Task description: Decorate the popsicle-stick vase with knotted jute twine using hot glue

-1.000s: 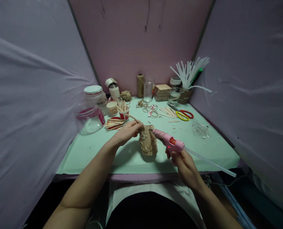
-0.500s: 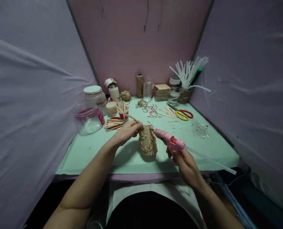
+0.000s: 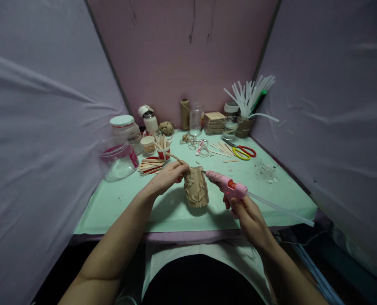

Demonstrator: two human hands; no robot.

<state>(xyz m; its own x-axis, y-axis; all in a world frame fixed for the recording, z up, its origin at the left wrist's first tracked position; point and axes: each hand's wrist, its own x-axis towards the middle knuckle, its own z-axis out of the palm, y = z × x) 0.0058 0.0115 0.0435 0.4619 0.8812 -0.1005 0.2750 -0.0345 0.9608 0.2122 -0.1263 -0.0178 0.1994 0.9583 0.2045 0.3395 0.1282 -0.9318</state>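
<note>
A small cylinder covered in upright craft sticks [image 3: 196,187] leans slightly on the table, with twine-like trim on its side. At its upper left rim, my left hand [image 3: 171,174] is closed, pinching a braided cord [image 3: 174,157] that trails back to the left. The fingers hide where cord and rim meet. Wrapped around the handle of a pink glue gun [image 3: 225,183] is my right hand [image 3: 247,212]. The nozzle points left, close to the cylinder's upper right rim. From the gun's back end sticks out a long translucent glue stick [image 3: 280,208].
Craft sticks fill a red cup [image 3: 163,150]; more lie in a pile [image 3: 152,165]. Scissors [image 3: 244,151] rest at right, before a pot of glue sticks [image 3: 245,126]. Glass jars [image 3: 120,167] stand at left, a twine ball [image 3: 166,128] at the back. Fabric walls [image 3: 328,106] enclose the table.
The glue gun's nozzle has shifted slightly right, away from the cylinder's rim. My left hand keeps its place on the cord and rim. The whole view has shifted a little.
</note>
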